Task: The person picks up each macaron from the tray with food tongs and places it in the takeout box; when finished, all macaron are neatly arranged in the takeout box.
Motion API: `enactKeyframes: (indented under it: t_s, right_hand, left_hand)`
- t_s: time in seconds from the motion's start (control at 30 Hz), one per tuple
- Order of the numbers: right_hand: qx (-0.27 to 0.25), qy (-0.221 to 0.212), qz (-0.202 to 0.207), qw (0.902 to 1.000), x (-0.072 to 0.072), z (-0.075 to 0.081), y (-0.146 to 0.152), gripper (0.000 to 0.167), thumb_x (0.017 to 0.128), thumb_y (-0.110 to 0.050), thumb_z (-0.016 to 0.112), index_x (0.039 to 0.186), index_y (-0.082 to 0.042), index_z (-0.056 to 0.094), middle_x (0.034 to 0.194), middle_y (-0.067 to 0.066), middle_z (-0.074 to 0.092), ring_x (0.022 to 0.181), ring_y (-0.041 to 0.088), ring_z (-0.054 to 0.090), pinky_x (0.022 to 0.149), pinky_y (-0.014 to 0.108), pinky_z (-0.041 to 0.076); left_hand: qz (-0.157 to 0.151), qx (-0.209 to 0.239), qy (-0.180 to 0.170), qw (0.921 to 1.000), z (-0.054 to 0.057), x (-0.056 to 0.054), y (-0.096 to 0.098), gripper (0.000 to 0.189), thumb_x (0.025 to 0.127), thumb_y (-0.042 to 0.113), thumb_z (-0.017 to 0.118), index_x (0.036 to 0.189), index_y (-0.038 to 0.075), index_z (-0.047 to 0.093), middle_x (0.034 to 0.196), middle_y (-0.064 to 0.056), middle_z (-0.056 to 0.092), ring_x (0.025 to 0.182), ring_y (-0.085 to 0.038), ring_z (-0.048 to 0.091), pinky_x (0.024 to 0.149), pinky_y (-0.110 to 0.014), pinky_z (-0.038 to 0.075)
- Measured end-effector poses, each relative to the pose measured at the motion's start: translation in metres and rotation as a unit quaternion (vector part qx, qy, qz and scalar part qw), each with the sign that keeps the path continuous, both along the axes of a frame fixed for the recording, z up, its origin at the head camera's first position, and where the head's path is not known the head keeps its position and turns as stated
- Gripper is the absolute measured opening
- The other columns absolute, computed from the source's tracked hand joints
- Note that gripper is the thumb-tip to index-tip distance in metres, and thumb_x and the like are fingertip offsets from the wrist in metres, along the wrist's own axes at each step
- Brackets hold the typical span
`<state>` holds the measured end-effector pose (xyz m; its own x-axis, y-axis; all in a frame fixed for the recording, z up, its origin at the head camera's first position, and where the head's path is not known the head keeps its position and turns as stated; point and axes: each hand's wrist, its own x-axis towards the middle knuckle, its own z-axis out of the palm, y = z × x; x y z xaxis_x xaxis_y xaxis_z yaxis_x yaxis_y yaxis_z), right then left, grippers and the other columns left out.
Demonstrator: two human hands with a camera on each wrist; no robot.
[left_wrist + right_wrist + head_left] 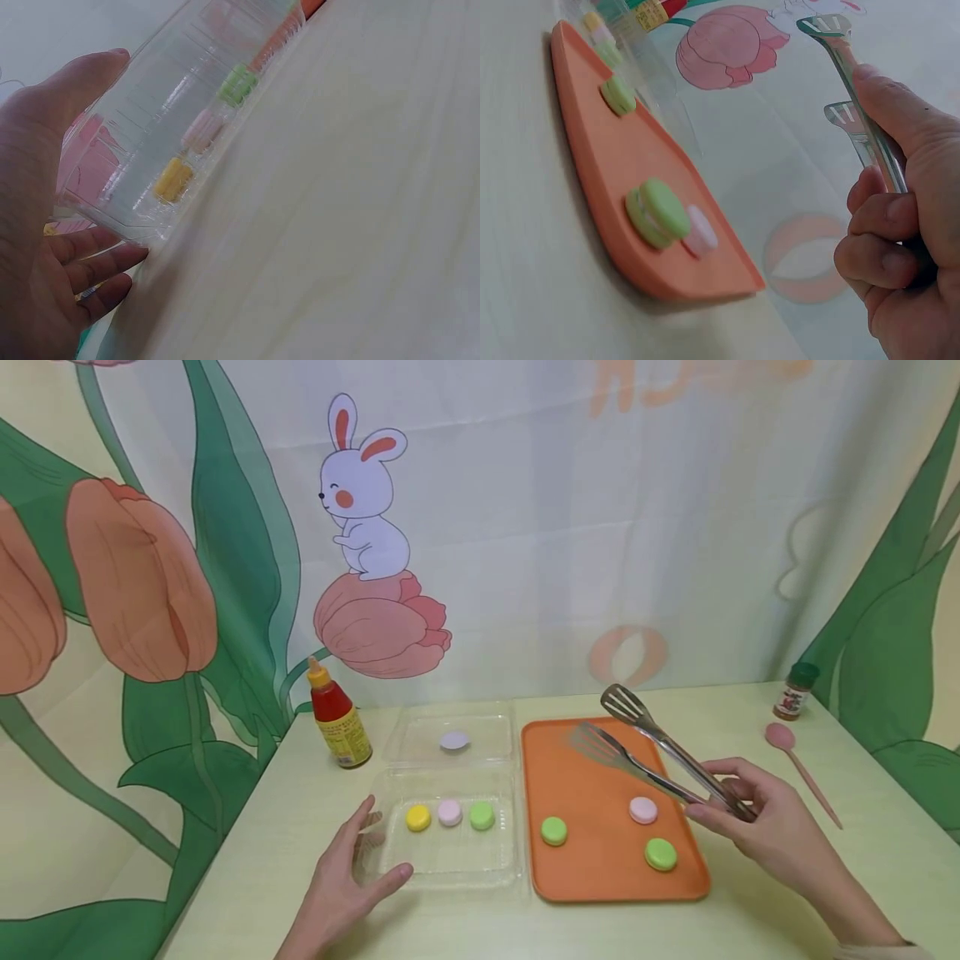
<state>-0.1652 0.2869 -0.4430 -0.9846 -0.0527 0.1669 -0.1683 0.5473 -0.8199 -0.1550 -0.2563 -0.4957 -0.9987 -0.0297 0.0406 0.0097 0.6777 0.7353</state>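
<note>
Left hand (pixel 347 870): loose, beside box (pixel 450 870)
Right hand (pixel 768 827): gripping tongs (pixel 683 759)
Box: three macarons (pixel 450 812) in
Tray (pixel 600 878): three more; halfway, perhaps

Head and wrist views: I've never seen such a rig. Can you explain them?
There is no machine: a person works bare-handed. The head camera gives the wide picture, looking forward and down; a camera on each wrist gives the two tilted close-ups. On the table are a clear container with three macarons, an orange tray with three more, a red sauce bottle, a green-capped jar and a pink spoon. The right hand holds metal tongs above the tray. The left hand is beside the container; contact is unclear.
</note>
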Motion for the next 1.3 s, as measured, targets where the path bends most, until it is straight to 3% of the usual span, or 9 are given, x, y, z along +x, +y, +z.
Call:
enactKeyframes:
  t_s: [0.3,0.53,0.87,1.3]
  right_hand:
    - [0.039,0.021,-0.032,0.9985,0.012,-0.026,0.03,0.058,0.097,-0.027,0.091,0.147,-0.01,0.068,0.086,0.0,0.069,0.07,0.011,0.055,0.052,0.027,0.046]
    - [0.05,-0.003,-0.013,0.9987,0.019,-0.045,0.041,0.051,0.097,-0.033,0.09,0.141,-0.013,0.073,0.088,-0.001,0.067,0.077,0.012,0.057,0.058,0.026,0.049]
    - [0.096,-0.008,0.012,0.9953,0.019,-0.052,0.038,0.04,0.096,-0.043,0.089,0.127,-0.021,0.078,0.089,-0.003,0.067,0.08,0.009,0.058,0.061,0.025,0.049]
    - [0.148,0.004,0.01,0.9889,0.018,-0.056,0.041,0.039,0.094,-0.044,0.091,0.123,-0.022,0.079,0.084,-0.009,0.062,0.08,0.006,0.054,0.066,0.023,0.041]
  left_hand:
    - [0.001,-0.001,0.0,1.0,0.0,-0.001,0.0,0.121,0.087,0.063,0.09,0.179,0.023,0.022,0.169,-0.011,0.052,0.151,-0.036,0.055,0.129,-0.065,0.041]
    - [0.004,-0.003,-0.017,0.9999,0.001,0.0,0.0,0.121,0.088,0.064,0.09,0.179,0.024,0.02,0.17,-0.011,0.05,0.152,-0.037,0.054,0.128,-0.063,0.043]
    - [0.0,0.003,-0.021,0.9998,0.002,0.001,0.002,0.122,0.088,0.063,0.091,0.179,0.024,0.02,0.171,-0.012,0.049,0.153,-0.037,0.053,0.13,-0.06,0.043]
    - [0.0,-0.008,-0.021,0.9997,0.003,0.0,0.002,0.122,0.088,0.064,0.09,0.179,0.022,0.02,0.171,-0.013,0.049,0.155,-0.039,0.05,0.129,-0.06,0.043]
